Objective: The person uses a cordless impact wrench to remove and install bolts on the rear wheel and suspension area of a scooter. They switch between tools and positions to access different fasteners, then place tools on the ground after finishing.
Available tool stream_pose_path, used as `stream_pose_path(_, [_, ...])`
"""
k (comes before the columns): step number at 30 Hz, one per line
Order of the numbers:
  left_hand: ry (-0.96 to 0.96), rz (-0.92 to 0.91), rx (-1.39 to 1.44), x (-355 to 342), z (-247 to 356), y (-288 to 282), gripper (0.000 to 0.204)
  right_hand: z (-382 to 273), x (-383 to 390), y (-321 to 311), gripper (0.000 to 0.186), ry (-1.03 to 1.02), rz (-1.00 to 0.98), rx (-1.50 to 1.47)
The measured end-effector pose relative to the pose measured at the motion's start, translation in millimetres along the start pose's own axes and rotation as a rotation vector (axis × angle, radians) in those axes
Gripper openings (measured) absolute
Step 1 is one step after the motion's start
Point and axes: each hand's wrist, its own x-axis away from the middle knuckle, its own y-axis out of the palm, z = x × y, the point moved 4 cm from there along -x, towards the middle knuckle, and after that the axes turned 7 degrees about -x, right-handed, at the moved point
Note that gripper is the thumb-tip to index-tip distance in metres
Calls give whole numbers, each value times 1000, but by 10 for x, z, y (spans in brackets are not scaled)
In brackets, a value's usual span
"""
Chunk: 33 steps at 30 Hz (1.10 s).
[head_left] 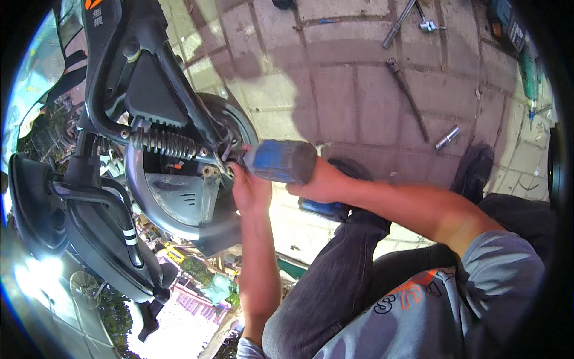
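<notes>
From where I stand, the person's right hand (324, 183) has its fingers wrapped around the grip of a blue-and-grey power tool (280, 161), which lies level across the front of the body with its nose toward the wheel (243, 122) of a black two-wheeler (101, 107). The left hand (251, 188) is up at the tool's front end, beside the metal bracket (210, 188) below the coil spring (164, 144); its fingertips are partly hidden, so I can't tell whether they grip anything. The blue battery (323, 209) shows under the right hand. Out on the paving (335, 78), well apart from both hands, a dark bar (408, 100) lies at a slant with a silver socket (447, 137) near its lower end, and a green-handled screwdriver (528, 78) is farther right.
</notes>
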Motion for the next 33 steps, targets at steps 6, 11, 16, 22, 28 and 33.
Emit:
stream_pose_path(6, [-47,-102,76,9,20,51,44,23,-65,-75,40,70,-184,169])
stream_pose_path(11, [-65,-97,41,1,-47,130,44,50,67,-89,39,267,-104,-182])
stream_pose_path(16, [-91,-14,-14,40,-5,135,43,185,64,-32,48,69,-84,10])
stream_pose_path(22, [-88,123,-138,27,34,166,40,91,253,290,24,543,61,-520])
stream_pose_path(28, [-117,170,-187,60,86,202,38,-46,270,352,21,442,111,-538])
stream_pose_path(33, [-84,70,-85,-2,125,176,37,185,-5,86,36,-33,-39,56])
